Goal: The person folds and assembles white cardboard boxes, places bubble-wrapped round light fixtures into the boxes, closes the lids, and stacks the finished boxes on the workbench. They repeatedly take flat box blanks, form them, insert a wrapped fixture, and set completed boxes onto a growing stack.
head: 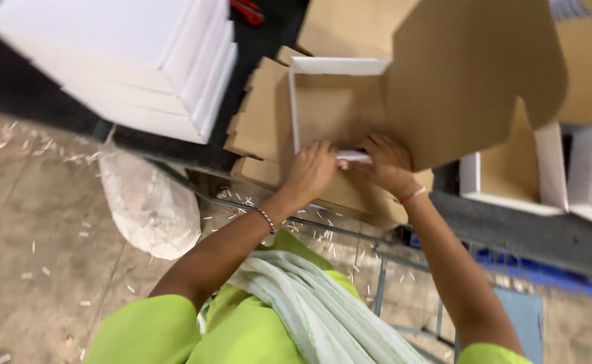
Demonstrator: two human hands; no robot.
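Note:
A brown cardboard box (336, 108) with white edges lies half folded on the dark table edge. Its big flap (471, 74) stands up on the right and hides part of my right hand. My left hand (311, 170) presses on the near wall of the box, fingers bent over its white rim (354, 156). My right hand (387, 164) grips the same rim from the other side, under the raised flap. Both hands touch the box and nearly meet at the rim.
A stack of white folded boxes (141, 61) sits at the upper left. A clear plastic bag (149, 202) hangs below the table. More folded boxes (518, 175) lie at the right. Red scissors (247, 11) rest at the top. Paper scraps litter the floor (33, 236).

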